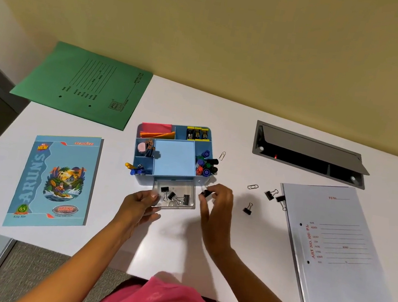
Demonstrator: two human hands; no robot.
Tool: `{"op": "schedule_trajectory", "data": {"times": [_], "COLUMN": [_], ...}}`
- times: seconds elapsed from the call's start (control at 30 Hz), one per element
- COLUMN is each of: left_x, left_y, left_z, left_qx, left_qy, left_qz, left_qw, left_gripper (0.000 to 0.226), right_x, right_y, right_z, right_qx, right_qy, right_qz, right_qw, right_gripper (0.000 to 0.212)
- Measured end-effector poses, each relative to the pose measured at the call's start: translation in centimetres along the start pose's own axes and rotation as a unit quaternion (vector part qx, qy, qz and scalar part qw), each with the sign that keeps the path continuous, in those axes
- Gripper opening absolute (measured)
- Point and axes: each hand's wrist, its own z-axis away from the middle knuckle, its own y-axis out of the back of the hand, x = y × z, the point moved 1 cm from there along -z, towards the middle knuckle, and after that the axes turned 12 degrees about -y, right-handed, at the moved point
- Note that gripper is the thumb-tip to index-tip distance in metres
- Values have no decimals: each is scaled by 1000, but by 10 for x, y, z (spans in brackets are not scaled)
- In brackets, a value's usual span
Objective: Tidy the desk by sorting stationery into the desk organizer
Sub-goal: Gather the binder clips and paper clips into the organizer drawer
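Note:
A blue desk organizer (174,159) stands mid-desk with sticky notes, pens and markers in its compartments. Its clear drawer (191,204) is pulled out toward me and holds three black binder clips (175,196). My left hand (138,206) holds the drawer's front left corner. My right hand (219,200) pinches a black binder clip (205,193) just right of the drawer. More binder clips lie loose on the desk: one (248,209) near my right hand and two (275,196) by the grey file. Two paper clips (252,186) (222,155) lie to the organizer's right.
A blue notebook (55,181) lies at left, a green file folder (86,85) at the back left, a grey file folder (340,249) at right. An open cable hatch (308,154) sits in the desk at back right. The white desk's (178,246) front edge is near my body.

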Motion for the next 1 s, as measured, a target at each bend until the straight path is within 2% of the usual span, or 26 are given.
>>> {"op": "schedule_trajectory", "data": {"times": [0.13,0.23,0.3,0.43,0.53,0.57,0.67,0.73,0.8,0.9,1.0], "left_x": [0,0,0,1,2,2,3,2,2,2,2], "left_y": [0,-1,-1,0,-1,-1,-1,0,1,1,-1], "left_z": [0,-1,-1,0,1,1,2,2,2,1,2], "left_qx": [9,6,4,7,7,7,2,-2,-3,-1,-4], "left_qy": [5,5,5,3,4,4,4,2,0,-1,-2], "left_qz": [-6,-14,-14,-17,-15,-14,-9,-11,-12,-12,-14], "left_qw": [1000,1000,1000,1000,1000,1000,1000,1000,1000,1000,1000], "left_gripper": [28,25,25,26,24,25,27,28,26,26,27], "right_x": [-8,-13,-14,-14,-15,-14,0,18,40,76,95], "right_y": [-15,-22,-27,-34,-29,-26,-15,-5,6,18,28], "right_z": [18,19,16,13,10,7,-2,-9,-15,-18,-19], "right_qx": [-39,-21,-9,8,17,18,-4,30,56,62,88], "right_qy": [69,164,188,214,238,214,34,-21,-59,-84,-165], "right_qz": [53,107,124,115,111,102,33,17,41,152,196], "right_qw": [995,980,974,970,965,971,999,999,996,983,963], "right_gripper": [23,36,31,7,17,16,7,12,18,26,26]}}
